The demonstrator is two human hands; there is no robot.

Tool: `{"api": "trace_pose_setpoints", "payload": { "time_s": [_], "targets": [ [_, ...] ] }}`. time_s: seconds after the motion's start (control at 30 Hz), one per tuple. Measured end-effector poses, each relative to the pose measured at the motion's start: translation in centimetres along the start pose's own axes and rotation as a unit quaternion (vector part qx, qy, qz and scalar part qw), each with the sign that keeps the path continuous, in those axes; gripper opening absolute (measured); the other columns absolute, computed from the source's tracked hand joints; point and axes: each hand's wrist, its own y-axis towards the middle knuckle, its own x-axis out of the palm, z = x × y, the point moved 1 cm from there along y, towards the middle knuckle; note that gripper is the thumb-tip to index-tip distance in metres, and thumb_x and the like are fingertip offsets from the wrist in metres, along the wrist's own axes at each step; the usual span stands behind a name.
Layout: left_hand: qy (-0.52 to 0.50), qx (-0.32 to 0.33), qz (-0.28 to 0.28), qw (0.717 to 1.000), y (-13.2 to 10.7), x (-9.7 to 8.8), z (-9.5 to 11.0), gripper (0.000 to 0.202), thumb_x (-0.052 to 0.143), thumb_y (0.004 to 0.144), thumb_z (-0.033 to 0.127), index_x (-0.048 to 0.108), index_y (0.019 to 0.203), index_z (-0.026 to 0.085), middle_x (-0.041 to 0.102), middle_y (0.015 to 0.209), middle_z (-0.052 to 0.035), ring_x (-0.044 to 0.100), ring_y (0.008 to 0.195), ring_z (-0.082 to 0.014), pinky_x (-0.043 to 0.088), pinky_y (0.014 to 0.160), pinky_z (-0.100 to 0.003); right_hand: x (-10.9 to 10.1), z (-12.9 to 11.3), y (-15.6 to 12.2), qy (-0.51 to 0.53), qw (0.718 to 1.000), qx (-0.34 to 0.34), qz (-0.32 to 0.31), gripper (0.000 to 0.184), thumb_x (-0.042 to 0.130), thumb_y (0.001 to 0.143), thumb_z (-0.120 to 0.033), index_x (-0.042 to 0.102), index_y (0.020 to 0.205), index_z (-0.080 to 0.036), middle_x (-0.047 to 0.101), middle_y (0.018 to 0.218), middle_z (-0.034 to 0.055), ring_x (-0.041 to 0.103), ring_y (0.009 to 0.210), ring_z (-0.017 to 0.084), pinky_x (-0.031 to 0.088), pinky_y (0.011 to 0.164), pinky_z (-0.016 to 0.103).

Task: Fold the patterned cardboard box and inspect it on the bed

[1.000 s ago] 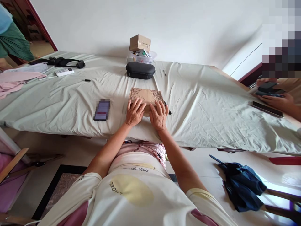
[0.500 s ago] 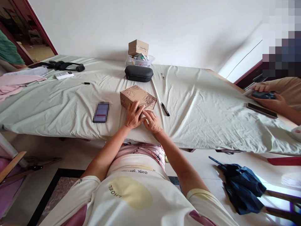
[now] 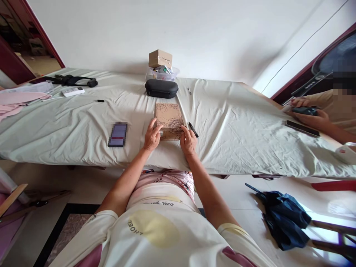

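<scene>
A brown cardboard box (image 3: 168,115) with line drawings on it stands near the front edge of a table covered by a pale green sheet (image 3: 236,126). My left hand (image 3: 152,135) grips the box's near left corner, fingers curled against its side. My right hand (image 3: 188,141) grips the near right corner the same way. A black marker pen (image 3: 193,129) lies just right of the box, beside my right hand. A phone (image 3: 118,134) lies on the sheet to the left of my left hand.
Behind the box lie a black zip case (image 3: 161,88), a clear tub (image 3: 162,73) with a small carton (image 3: 160,58) on it, and a second pen (image 3: 189,91). Far left: remote (image 3: 73,91), black strap (image 3: 71,79), pink cloth (image 3: 13,101). Another person's hands (image 3: 306,115) hold a device at right. A blue umbrella (image 3: 283,218) lies on the floor.
The box, turned at an angle half a second ago, now sits square to me. My hands moved from its near side to its two near corners. The camera tilted slightly.
</scene>
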Motion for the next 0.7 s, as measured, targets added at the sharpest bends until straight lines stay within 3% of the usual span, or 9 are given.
{"api": "trace_pose_setpoints", "payload": {
  "time_s": [0.17,0.27,0.4,0.57,0.7],
  "targets": [
    [-0.019,-0.043,0.03,0.998,0.1,-0.2,-1.0,0.043,0.039,0.109,0.043,0.068,0.132,0.022,0.057,0.158,-0.0156,0.053,0.15,-0.0265,0.042,0.128,-0.046,0.1,0.6,0.0,0.049,0.997,0.051,0.013,0.042,0.045,0.104,-0.042,0.068,0.132,-0.02,0.071,0.095,0.0095,0.065,0.081,0.022,0.058,0.086,0.039],
    [-0.042,-0.065,0.029,0.997,0.0,-0.1,-1.4,0.048,0.042,0.107,0.046,0.059,0.146,0.023,0.061,0.155,-0.0138,0.055,0.148,-0.0254,0.045,0.126,-0.045,0.4,0.8,0.1,0.081,0.994,0.066,-0.032,0.039,0.045,0.103,-0.047,0.071,0.119,-0.021,0.075,0.095,0.0082,0.067,0.081,0.021,0.057,0.083,0.035],
    [-0.074,-0.127,0.025,0.989,-0.2,0.1,-2.0,0.059,0.047,0.106,0.052,0.048,0.156,0.021,0.065,0.15,-0.0163,0.064,0.139,-0.0267,0.053,0.117,-0.043,0.8,1.0,0.1,0.076,0.99,0.083,-0.086,0.041,0.042,0.105,-0.05,0.068,0.118,-0.022,0.078,0.094,0.0078,0.072,0.086,0.024,0.055,0.084,0.035],
    [0.034,-0.163,-0.047,0.985,-0.5,0.4,-1.8,0.059,0.063,0.098,0.058,0.059,0.136,0.013,0.072,0.133,-0.0252,0.069,0.128,-0.0397,0.053,0.111,-0.053,1.2,1.1,-0.2,0.028,0.993,0.053,-0.1,0.036,0.054,0.102,-0.049,0.064,0.123,-0.023,0.081,0.102,0.0092,0.072,0.103,0.027,0.052,0.097,0.041],
    [0.132,-0.152,-0.053,0.978,-0.7,0.6,-1.2,0.063,0.08,0.089,0.047,0.057,0.137,0.013,0.07,0.135,-0.027,0.065,0.132,-0.0421,0.044,0.117,-0.06,1.8,1.4,-0.4,-0.027,0.986,0.056,-0.157,0.055,0.07,0.09,-0.04,0.056,0.139,-0.02,0.081,0.113,0.0115,0.07,0.114,0.033,0.05,0.101,0.048]
  ]
}}
